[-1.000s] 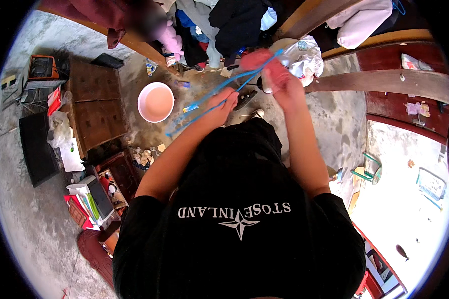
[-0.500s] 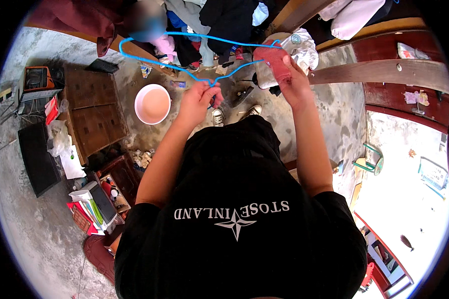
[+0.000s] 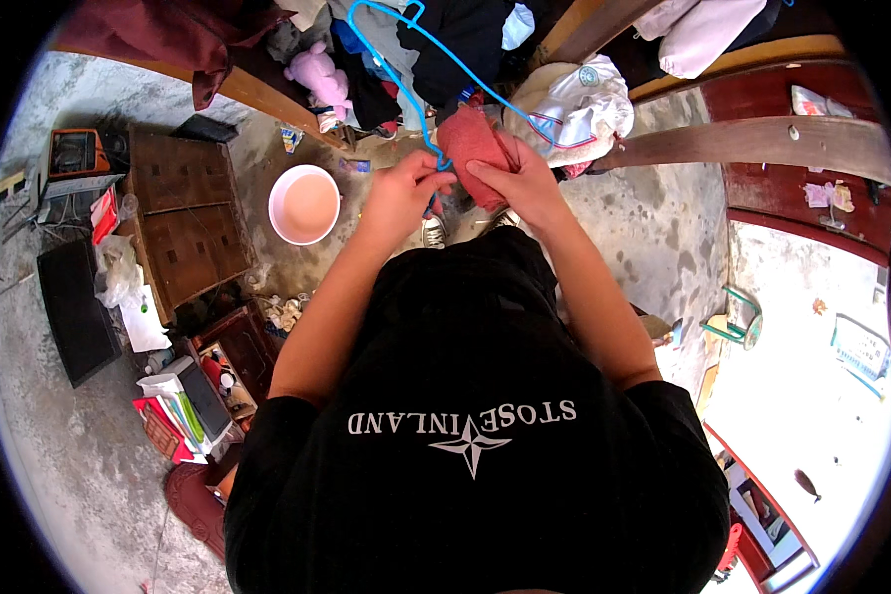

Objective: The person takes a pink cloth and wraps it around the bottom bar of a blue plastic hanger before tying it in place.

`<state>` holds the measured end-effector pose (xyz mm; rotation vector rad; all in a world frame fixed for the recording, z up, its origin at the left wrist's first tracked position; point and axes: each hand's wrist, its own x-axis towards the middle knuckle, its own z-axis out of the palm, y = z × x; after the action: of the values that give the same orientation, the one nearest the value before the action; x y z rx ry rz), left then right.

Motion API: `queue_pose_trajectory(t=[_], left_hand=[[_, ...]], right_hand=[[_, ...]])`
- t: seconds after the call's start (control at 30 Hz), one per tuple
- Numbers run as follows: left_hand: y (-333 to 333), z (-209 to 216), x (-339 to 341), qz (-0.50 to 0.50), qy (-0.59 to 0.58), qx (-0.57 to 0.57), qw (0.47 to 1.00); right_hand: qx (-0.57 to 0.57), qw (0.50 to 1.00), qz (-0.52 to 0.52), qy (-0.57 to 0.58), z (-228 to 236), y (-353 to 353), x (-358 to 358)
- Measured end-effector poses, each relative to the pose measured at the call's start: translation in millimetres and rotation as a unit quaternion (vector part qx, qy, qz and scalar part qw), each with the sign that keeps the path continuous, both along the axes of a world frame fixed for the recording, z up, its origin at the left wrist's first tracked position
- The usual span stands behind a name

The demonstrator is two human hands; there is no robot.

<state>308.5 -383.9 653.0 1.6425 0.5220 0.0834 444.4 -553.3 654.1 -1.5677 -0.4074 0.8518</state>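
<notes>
A blue clothes hanger [image 3: 396,84] stretches up and away from my hands, in front of the clothes at the top of the view. My left hand [image 3: 406,193] pinches it near its lower end, the fingers closed. My right hand [image 3: 527,188] is closed on a red cloth [image 3: 470,148], thumb on top. The cloth lies bunched against the hanger, right beside my left fingertips. Its folds hide part of the hanger, and I cannot tell whether it wraps round the bar.
A white basin [image 3: 305,205] stands on the concrete floor to the left, beside a brown wooden cabinet [image 3: 188,213]. Clothes and a pink plush toy [image 3: 319,77] lie ahead. A wooden beam [image 3: 752,144] crosses at the right. A green-framed stool [image 3: 741,319] stands farther right.
The hanger has turned, its long side now pointing away from me. My right hand has brought the red cloth left and nearer, close to my left hand, which still grips the hanger.
</notes>
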Motion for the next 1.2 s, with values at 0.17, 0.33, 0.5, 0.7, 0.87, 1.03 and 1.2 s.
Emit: queue_pose_trajectory(t=[0.17,0.33,0.5,0.7,0.87,1.03,1.2], left_hand=[[-4.6,5.7,-3.0,-0.056,0.029,0.13,0.989],[-10.0,3.1,-0.2,-0.063,0.029,0.172,0.983],[-3.4,-5.0,2.4,-0.165,0.14,0.249,0.944],[0.0,-1.3,-9.7,-0.24,0.147,0.408,0.868],[2.5,-7.8,-25.1,-0.292,0.146,0.441,0.836],[-8.8,11.8,-10.4,-0.23,0.133,0.476,0.838],[-0.1,18.8,-5.0,-0.189,0.047,0.456,0.868]], right_hand=[[-0.092,0.933,0.09,-0.337,42.5,4.3,-3.0],[-0.052,0.889,0.114,-0.44,39.6,13.1,-13.3],[-0.119,0.933,0.097,-0.326,46.9,14.9,-20.2],[-0.048,0.968,-0.058,-0.24,46.3,4.0,-1.9],[0.086,0.981,-0.122,-0.121,54.8,-1.2,-8.4],[-0.036,0.969,0.017,-0.242,21.5,-9.4,-17.9],[-0.083,0.936,0.14,-0.312,46.1,-14.9,-21.5]])
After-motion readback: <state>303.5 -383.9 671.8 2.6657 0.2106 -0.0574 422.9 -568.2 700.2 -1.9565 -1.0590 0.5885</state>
